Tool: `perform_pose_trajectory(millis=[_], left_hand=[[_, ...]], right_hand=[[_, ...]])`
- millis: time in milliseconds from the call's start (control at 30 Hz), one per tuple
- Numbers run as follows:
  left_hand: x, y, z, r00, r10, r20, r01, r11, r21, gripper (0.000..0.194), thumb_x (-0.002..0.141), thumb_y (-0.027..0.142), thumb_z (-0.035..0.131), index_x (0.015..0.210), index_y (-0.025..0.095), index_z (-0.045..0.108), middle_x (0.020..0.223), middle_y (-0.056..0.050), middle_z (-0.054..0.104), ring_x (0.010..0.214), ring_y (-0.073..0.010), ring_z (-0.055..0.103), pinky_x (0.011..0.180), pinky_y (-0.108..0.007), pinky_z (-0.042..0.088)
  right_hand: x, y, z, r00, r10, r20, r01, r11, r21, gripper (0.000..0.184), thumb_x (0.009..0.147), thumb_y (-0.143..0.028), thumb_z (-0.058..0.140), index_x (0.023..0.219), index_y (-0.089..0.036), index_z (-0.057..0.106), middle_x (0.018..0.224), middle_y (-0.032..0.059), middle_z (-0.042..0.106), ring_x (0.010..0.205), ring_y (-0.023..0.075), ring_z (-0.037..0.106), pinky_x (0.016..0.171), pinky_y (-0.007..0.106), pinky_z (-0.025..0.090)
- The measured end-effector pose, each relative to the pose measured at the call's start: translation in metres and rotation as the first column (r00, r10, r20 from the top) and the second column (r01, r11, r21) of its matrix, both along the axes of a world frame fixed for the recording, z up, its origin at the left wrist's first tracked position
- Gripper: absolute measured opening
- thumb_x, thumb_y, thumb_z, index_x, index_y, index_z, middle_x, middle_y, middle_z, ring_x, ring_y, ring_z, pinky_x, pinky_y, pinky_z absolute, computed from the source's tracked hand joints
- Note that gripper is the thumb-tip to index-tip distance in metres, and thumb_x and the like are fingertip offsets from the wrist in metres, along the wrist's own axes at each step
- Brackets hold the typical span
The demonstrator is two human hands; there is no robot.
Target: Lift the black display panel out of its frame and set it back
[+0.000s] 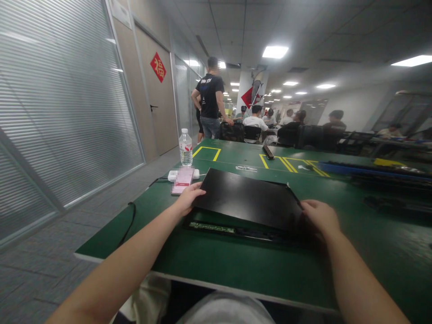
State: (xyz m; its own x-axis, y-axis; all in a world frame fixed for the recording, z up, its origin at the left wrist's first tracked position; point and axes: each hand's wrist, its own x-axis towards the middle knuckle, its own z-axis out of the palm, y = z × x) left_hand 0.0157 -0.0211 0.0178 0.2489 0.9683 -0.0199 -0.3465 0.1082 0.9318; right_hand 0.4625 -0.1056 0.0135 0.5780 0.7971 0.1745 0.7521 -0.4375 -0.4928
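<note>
A thin, glossy black screen panel (246,195) is held between my two hands above the green table, its far edge tilted up. My left hand (189,198) grips its left edge, thumb on top. At the right edge, my right hand (320,216) pinches the panel, with the fingers partly hidden. Below the panel's near edge lies a dark frame or base (259,235), mostly covered by the panel. A strip of green circuit board (212,227) shows along its left part.
On the green table (236,270), a phone (182,181), a white power strip (173,175) and a water bottle (185,148) stand left. A dark slotted strip (268,152) lies at the back; a blue tray (354,169) is right. A person (211,96) stands beyond; others sit.
</note>
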Motion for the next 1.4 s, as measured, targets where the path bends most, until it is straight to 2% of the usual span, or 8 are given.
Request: perform_pose_trajectory(millis=[167, 400, 567, 733, 967, 1133, 1400], left_hand=[[0.0003, -0.0017, 0.0014, 1.000, -0.018, 0.015, 0.018, 1.000, 0.007, 0.044, 0.063, 0.007, 0.074, 0.106, 0.013, 0.073, 0.088, -0.008, 0.078, 0.069, -0.0205, 0.072, 0.061, -0.028, 0.054], [0.0002, -0.0006, -0.0002, 0.999, -0.033, 0.018, 0.032, 0.999, 0.004, 0.050, 0.064, 0.006, 0.074, 0.113, 0.013, 0.071, 0.090, -0.009, 0.078, 0.072, -0.0219, 0.073, 0.062, -0.028, 0.055], [0.0002, -0.0010, -0.0001, 1.000, -0.017, 0.003, 0.017, 1.000, -0.007, 0.046, 0.065, 0.005, 0.073, 0.110, 0.013, 0.071, 0.093, -0.010, 0.078, 0.070, -0.0208, 0.073, 0.063, -0.029, 0.056], [0.0006, -0.0022, 0.0009, 1.000, -0.017, -0.002, 0.017, 1.000, 0.000, 0.045, 0.064, 0.005, 0.072, 0.109, 0.014, 0.071, 0.094, -0.010, 0.078, 0.079, -0.0236, 0.074, 0.065, -0.029, 0.057], [0.0015, -0.0036, 0.0036, 1.000, -0.006, 0.006, 0.006, 1.000, -0.011, 0.043, 0.065, 0.003, 0.072, 0.107, 0.013, 0.070, 0.095, -0.010, 0.079, 0.077, -0.0227, 0.075, 0.064, -0.029, 0.057], [0.0028, -0.0047, 0.0046, 1.000, -0.014, 0.007, 0.014, 1.000, -0.008, 0.045, 0.064, 0.004, 0.071, 0.109, 0.012, 0.069, 0.096, -0.010, 0.079, 0.080, -0.0232, 0.075, 0.065, -0.028, 0.058], [0.0028, -0.0035, 0.0028, 1.000, 0.001, -0.001, -0.001, 1.000, 0.001, 0.044, 0.063, 0.004, 0.072, 0.106, 0.013, 0.069, 0.096, -0.010, 0.078, 0.080, -0.0232, 0.075, 0.065, -0.028, 0.058]], right_hand=[[-0.0008, 0.0010, -0.0002, 0.998, 0.002, 0.055, -0.002, 1.000, -0.009, 0.038, 0.081, -0.045, 0.055, 0.102, -0.026, 0.081, 0.101, 0.0098, 0.077, 0.093, 0.0311, 0.069, 0.072, 0.036, 0.049], [-0.0008, 0.0011, 0.0009, 0.999, -0.013, 0.039, 0.014, 1.000, -0.014, 0.036, 0.080, -0.044, 0.057, 0.101, -0.028, 0.081, 0.099, 0.0081, 0.077, 0.090, 0.0292, 0.069, 0.069, 0.035, 0.050], [0.0000, 0.0017, 0.0000, 1.000, -0.014, 0.018, 0.014, 1.000, -0.009, 0.036, 0.079, -0.043, 0.056, 0.100, -0.027, 0.081, 0.098, 0.0087, 0.076, 0.089, 0.0291, 0.068, 0.069, 0.036, 0.048], [0.0015, 0.0020, -0.0019, 1.000, -0.007, 0.010, 0.007, 1.000, -0.001, 0.037, 0.078, -0.043, 0.056, 0.100, -0.026, 0.080, 0.099, 0.0082, 0.076, 0.092, 0.0290, 0.068, 0.071, 0.035, 0.048], [0.0009, 0.0009, -0.0013, 1.000, -0.004, 0.011, 0.004, 1.000, 0.003, 0.037, 0.078, -0.043, 0.055, 0.099, -0.026, 0.081, 0.094, 0.0083, 0.076, 0.085, 0.0272, 0.068, 0.066, 0.033, 0.046], [0.0027, 0.0028, -0.0029, 1.000, -0.004, 0.010, 0.005, 1.000, -0.021, 0.039, 0.080, -0.044, 0.052, 0.101, -0.026, 0.080, 0.096, 0.0072, 0.076, 0.090, 0.0276, 0.068, 0.069, 0.034, 0.046], [0.0059, 0.0039, -0.0060, 1.000, 0.009, 0.019, -0.009, 1.000, 0.022, 0.040, 0.078, -0.044, 0.052, 0.097, -0.026, 0.081, 0.092, 0.0086, 0.077, 0.085, 0.0267, 0.068, 0.069, 0.034, 0.048]])
